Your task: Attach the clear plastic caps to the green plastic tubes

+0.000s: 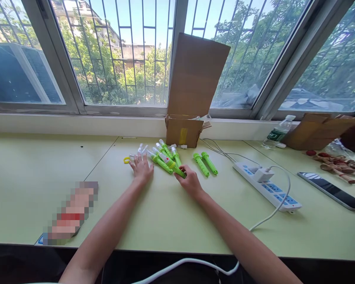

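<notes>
Several green pen-like tubes with clear caps [165, 156] lie in a loose pile on the pale green table [165, 213]. My right hand [189, 182] is closed around the near end of one green tube [174, 165]. My left hand [141, 167] rests flat with fingers spread at the pile's left edge, touching clear caps [142, 149]. A small yellow ring [126, 159] lies just left of that hand. Two more green tubes [205, 163] lie apart to the right.
An open cardboard box [185, 130] stands by the window sill behind the pile. A white power strip [268, 186] with a plugged charger and cable lies to the right, then a phone [333, 191], a water bottle [276, 136] and more cardboard [319, 130].
</notes>
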`<state>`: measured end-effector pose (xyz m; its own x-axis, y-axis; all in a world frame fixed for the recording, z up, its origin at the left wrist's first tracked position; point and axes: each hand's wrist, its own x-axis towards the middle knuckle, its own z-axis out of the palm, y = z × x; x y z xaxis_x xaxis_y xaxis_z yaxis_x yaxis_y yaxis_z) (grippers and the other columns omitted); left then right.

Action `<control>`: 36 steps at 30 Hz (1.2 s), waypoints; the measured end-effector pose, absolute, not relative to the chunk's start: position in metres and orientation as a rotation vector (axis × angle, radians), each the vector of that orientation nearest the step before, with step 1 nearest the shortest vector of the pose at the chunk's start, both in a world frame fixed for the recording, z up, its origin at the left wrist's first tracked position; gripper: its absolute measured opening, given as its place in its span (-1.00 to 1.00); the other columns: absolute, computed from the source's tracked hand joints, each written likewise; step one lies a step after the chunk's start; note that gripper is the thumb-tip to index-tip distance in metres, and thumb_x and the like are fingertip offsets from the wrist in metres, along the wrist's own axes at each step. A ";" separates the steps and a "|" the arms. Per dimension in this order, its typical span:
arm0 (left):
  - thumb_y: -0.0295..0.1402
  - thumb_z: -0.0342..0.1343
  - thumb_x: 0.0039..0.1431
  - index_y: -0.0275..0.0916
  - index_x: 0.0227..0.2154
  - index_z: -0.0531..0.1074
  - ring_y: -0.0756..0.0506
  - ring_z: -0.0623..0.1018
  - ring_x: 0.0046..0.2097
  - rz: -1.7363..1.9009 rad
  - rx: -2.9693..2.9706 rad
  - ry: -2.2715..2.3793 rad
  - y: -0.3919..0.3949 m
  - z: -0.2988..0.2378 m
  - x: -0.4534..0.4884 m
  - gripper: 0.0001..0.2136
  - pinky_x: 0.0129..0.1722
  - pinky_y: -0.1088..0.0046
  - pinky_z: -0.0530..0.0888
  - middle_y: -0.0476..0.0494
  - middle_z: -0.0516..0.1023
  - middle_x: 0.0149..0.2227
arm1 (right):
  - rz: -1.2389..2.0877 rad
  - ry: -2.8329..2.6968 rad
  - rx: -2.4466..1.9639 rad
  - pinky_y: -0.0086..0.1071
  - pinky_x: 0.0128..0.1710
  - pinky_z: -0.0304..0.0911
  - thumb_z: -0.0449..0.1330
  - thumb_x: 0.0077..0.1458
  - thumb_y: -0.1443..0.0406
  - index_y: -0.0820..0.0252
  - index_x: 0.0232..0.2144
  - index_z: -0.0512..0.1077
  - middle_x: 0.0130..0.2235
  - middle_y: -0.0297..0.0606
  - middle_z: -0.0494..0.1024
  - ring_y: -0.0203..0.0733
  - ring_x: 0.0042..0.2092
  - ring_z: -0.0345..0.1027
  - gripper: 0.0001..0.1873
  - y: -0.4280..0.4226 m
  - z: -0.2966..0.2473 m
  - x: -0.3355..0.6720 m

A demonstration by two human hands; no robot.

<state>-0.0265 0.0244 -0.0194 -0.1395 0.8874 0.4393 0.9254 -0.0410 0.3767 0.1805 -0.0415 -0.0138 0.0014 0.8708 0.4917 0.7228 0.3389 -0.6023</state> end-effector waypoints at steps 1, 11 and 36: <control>-0.21 0.01 0.05 -0.21 0.09 0.16 -0.38 0.04 0.22 -0.896 -2.030 -2.145 0.023 -0.019 -0.026 -0.49 0.12 -0.16 -0.07 -0.36 0.14 0.17 | 0.223 -1.757 -1.426 -0.41 -0.44 0.16 0.13 -0.03 0.12 0.15 -0.30 0.34 -0.41 -0.27 0.47 -0.23 -0.45 0.28 -0.73 -0.042 -0.014 0.180; -0.19 -0.05 0.10 -0.21 -0.03 0.29 -0.30 0.25 0.01 -0.850 -1.943 -2.066 0.013 -0.007 -0.020 -0.61 0.01 0.05 0.15 -0.34 0.27 -0.05 | 0.230 -1.755 -1.414 -0.42 -0.44 0.15 0.12 -0.02 0.11 0.15 -0.31 0.33 -0.42 -0.30 0.45 -0.25 -0.46 0.27 -0.73 -0.044 -0.013 0.180; -0.23 -0.13 0.19 -0.27 -0.02 0.22 -0.28 0.46 -0.19 -0.900 -2.214 -1.970 0.005 -0.005 -0.009 -0.66 -0.24 0.24 0.33 -0.31 0.48 -0.34 | 0.226 -1.769 -1.433 -0.41 -0.42 0.17 0.13 -0.02 0.13 0.14 -0.29 0.35 -0.40 -0.28 0.49 -0.21 -0.42 0.34 -0.74 -0.044 -0.012 0.179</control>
<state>-0.0090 0.0051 -0.0054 0.0224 0.8959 0.4438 0.9218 -0.1904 0.3378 0.1792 -0.0442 -0.0124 -0.0069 0.8771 0.4802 0.7283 0.3335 -0.5987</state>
